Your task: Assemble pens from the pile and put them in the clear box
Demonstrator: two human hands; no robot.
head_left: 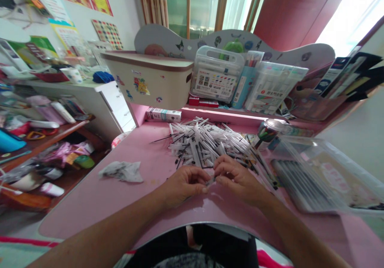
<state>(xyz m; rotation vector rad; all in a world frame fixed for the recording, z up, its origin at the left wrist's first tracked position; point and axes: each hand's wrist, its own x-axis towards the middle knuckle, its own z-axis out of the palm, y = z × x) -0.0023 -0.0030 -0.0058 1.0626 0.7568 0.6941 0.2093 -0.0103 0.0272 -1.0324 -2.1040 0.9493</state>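
Observation:
A heap of white pen barrels and thin black refills (207,142) lies on the pink desk (120,196). Just in front of the heap, my left hand (184,184) and my right hand (237,178) meet fingertip to fingertip. Both are closed in a pinch on one small pale pen part (211,180) held between them. The part is mostly hidden by my fingers.
A crumpled clear plastic bag (121,171) lies left of my hands. To the right lies a clear pouch with pens (312,180), and behind it a small tin (268,131). A cream storage box (150,78) and marker cases (217,74) stand on the back shelf. Cluttered shelves (45,140) stand left.

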